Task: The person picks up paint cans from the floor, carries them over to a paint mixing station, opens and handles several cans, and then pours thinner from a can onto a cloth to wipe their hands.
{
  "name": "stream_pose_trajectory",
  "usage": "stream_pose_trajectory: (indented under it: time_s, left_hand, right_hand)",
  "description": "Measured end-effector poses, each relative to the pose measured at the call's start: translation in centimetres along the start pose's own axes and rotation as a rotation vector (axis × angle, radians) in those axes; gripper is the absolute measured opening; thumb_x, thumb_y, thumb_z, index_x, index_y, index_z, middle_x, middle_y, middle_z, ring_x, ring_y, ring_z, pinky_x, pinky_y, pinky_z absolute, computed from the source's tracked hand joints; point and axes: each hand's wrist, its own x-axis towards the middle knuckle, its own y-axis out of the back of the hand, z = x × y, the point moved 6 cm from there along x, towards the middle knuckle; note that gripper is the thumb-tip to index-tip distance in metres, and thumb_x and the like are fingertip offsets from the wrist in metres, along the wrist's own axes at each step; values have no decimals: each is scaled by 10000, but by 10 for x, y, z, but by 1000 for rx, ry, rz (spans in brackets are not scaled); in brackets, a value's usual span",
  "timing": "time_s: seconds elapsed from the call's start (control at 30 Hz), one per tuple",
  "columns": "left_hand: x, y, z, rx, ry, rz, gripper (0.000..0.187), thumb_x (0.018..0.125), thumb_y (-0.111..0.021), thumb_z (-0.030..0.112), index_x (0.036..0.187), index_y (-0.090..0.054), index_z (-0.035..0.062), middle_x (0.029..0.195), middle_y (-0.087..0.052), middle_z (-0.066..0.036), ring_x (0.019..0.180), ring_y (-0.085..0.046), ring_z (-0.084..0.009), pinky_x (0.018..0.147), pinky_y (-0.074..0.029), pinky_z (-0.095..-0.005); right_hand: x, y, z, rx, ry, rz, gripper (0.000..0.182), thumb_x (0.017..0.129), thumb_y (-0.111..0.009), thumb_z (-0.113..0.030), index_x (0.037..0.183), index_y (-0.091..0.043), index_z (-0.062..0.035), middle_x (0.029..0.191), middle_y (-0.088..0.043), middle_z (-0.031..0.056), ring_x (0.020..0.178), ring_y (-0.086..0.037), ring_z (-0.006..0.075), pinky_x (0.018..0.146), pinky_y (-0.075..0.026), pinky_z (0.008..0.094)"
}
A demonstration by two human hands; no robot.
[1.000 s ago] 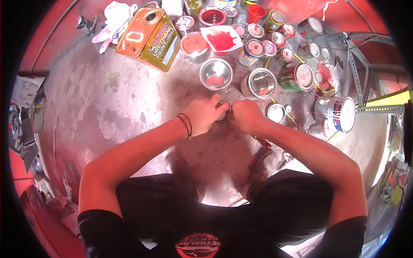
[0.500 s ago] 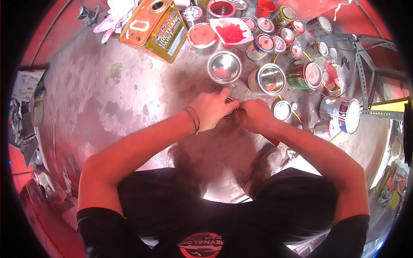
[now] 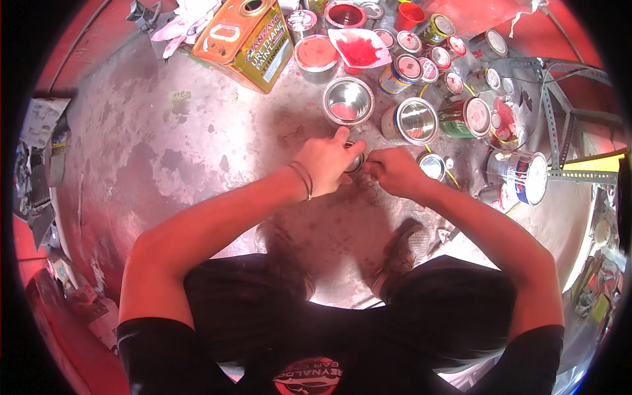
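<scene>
Between my knees, my left hand is wrapped round a small metal can, its thumb and fingers on either side of the rim. My right hand is closed in a fist-like pinch at the can's right edge; whatever it grips is hidden by the fingers. Just beyond the small can stands an open silver can with a reddish bottom. To its right is another open, shiny paint can. A smaller round can with a pale top sits right of my right hand.
A yellow urethane paint thinner tin stands at the back. A white sheet with red paint lies over a can. Several paint cans crowd the back right, with a large white-and-blue can near a metal angle frame.
My right hand has drawn slightly away from my left, and more of the small can's top shows. A dark red strip under my right wrist is no longer visible. The view has shifted a little.
</scene>
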Motion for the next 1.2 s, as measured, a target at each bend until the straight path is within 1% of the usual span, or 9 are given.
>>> stream_pose_trajectory:
  time_s: [0.2, 0.3, 0.4, 0.5, 0.6, 0.73, 0.93, 1.03, 1.2]
  left_hand:
    - [-2, -3, 7, -33, 107, 59, 697, 801, -938, 330, 1358, -559, 151, 1210, -598, -206, 900, -764, -405, 743, -626, -514]
    - [-3, -2, 5, -52, 115, 71, 694, 800, -938, 335, 1347, -556, 142, 1216, -598, -205, 899, -762, -406, 744, -629, -516]
    - [-3, -4, 5, -53, 110, 78, 707, 803, -937, 338, 1352, -545, 126, 1225, -592, -204, 904, -761, -408, 740, -629, -517]
    - [-5, -3, 2, -56, 141, 69, 720, 811, -934, 343, 1361, -533, 111, 1232, -585, -205, 916, -762, -407, 733, -631, -510]
    - [-11, -5, -2, -72, 163, 79, 722, 827, -926, 343, 1375, -522, 104, 1246, -581, -212, 913, -765, -409, 727, -633, -501]
    - [-13, -2, 2, 21, 161, -36, 761, 802, -930, 325, 1418, -533, 122, 1312, -588, -200, 1010, -761, -369, 749, -648, -480]
    - [-14, -3, 7, 338, -358, 275, 660, 846, -785, 179, 1478, -595, 164, 1409, -597, -88, 1211, -684, -275, 813, -671, -407]
    - [-9, -12, 1, 277, -303, 115, 600, 879, -706, 119, 1470, -603, 146, 1355, -606, -80, 1155, -700, -276, 797, -667, -400]
    - [-4, -3, 4, 302, -216, 10, 609, 870, -699, 109, 1468, -587, 113, 1268, -601, -109, 1041, -737, -291, 760, -662, -427]
  right_hand:
    - [-1, -2, -20, -374, -65, 59, 183, 937, -756, -212, 915, -828, -45, 862, -762, 249, 861, -765, 441, 780, -596, 547]
    - [3, -1, -25, -348, -70, -4, 262, 1011, -712, -211, 907, -780, 20, 838, -728, 287, 838, -732, 488, 793, -557, 584]
    - [6, 0, -14, -168, -84, 2, 272, 1026, -698, -202, 896, -777, 24, 788, -737, 234, 736, -739, 398, 725, -555, 533]
    - [5, -5, 5, 233, -260, -67, 211, 980, -728, -191, 916, -826, -16, 797, -770, 166, 724, -738, 291, 715, -564, 456]
    - [10, -17, 18, 513, -210, -154, 237, 1008, -715, -205, 919, -814, -9, 757, -748, 126, 684, -684, 231, 694, -536, 426]
    - [16, -3, 10, 224, 30, -81, 224, 1006, -713, -207, 969, -809, -7, 755, -750, 158, 689, -707, 296, 706, -546, 441]
    - [8, 2, 8, 155, 45, 62, 217, 981, -721, -211, 964, -796, -8, 826, -746, 241, 804, -742, 433, 763, -564, 511]
    - [5, 0, 9, 49, 77, 122, 246, 980, -728, -240, 943, -786, -4, 860, -745, 262, 859, -743, 466, 797, -563, 555]
    - [-7, -4, -7, -97, -19, 136, 316, 994, -726, -289, 933, -774, 18, 888, -747, 277, 879, -737, 491, 822, -566, 582]
